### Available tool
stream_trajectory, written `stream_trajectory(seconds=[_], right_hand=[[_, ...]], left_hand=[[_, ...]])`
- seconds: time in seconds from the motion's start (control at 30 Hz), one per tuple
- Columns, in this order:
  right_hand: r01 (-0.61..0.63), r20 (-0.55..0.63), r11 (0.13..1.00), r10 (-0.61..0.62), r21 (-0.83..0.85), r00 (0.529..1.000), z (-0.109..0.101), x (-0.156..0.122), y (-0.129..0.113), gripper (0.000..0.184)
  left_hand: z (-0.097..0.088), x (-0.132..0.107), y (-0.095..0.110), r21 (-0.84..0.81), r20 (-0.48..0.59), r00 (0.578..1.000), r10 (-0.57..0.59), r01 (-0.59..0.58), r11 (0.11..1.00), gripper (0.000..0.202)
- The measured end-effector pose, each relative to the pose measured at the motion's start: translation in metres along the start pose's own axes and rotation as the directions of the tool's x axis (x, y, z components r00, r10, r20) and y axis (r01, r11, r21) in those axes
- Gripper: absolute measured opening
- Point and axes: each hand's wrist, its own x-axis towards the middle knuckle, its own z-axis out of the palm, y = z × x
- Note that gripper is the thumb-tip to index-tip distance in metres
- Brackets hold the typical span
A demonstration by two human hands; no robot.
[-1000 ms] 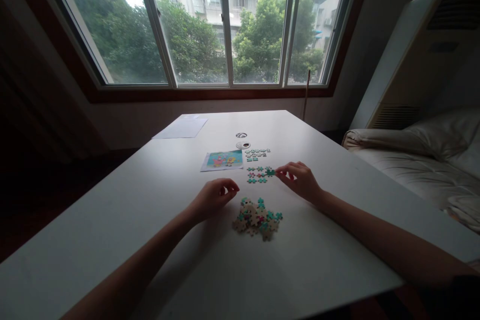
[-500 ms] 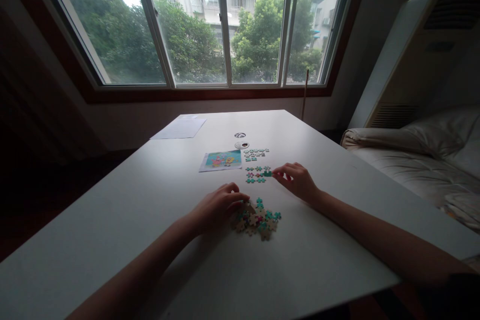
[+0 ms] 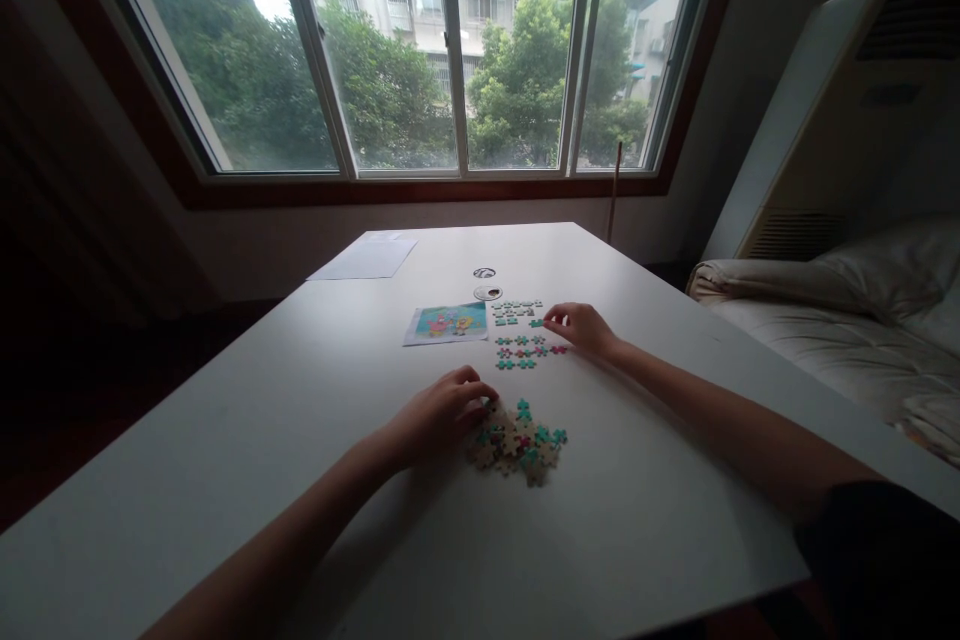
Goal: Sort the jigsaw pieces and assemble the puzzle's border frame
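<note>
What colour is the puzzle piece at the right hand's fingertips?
The puzzle piece is green; the head view shows it.

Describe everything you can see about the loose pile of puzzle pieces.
The loose pile is a low, jumbled heap of small interlocking pieces with rounded knobs, lying on the white table. Many show plain tan sides that look like card or wood; others show teal, with a little pinkish red. Pieces overlap at various angles. The left hand has its fingertips at the upper left edge, apparently touching it.

right hand [image 3: 587,328] shifted to upper puzzle rows [image 3: 519,312], green piece [image 3: 535,324] moved along, pink piece [image 3: 558,350] now visible
</note>
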Motion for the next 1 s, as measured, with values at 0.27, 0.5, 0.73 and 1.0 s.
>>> stream_trajectory(seconds=[0.27,0.5,0.73,1.0], right_hand=[[-0.057,0.047,0.998,0.058,-0.020,0.997,0.019,0.028,0.005,0.019],[-0.035,0.063,0.999,0.036,-0.024,0.997,0.022,0.033,-0.010,0.017],[-0.024,0.034,1.000,0.025,-0.017,0.999,0.026,0.038,-0.011,0.017],[0.075,0.013,0.996,-0.076,0.043,0.997,0.015,0.008,-0.030,0.016]], left_hand=[[-0.005,0.000,0.001,-0.042,0.008,1.000,-0.015,0.015,0.999,0.020],[-0.012,-0.004,-0.001,-0.071,0.018,0.999,-0.051,0.052,0.996,0.014],[-0.015,-0.002,0.002,-0.084,0.011,0.998,-0.059,0.060,0.995,0.014],[-0.015,-0.003,0.001,-0.084,-0.011,0.999,-0.037,0.036,0.996,0.017]])
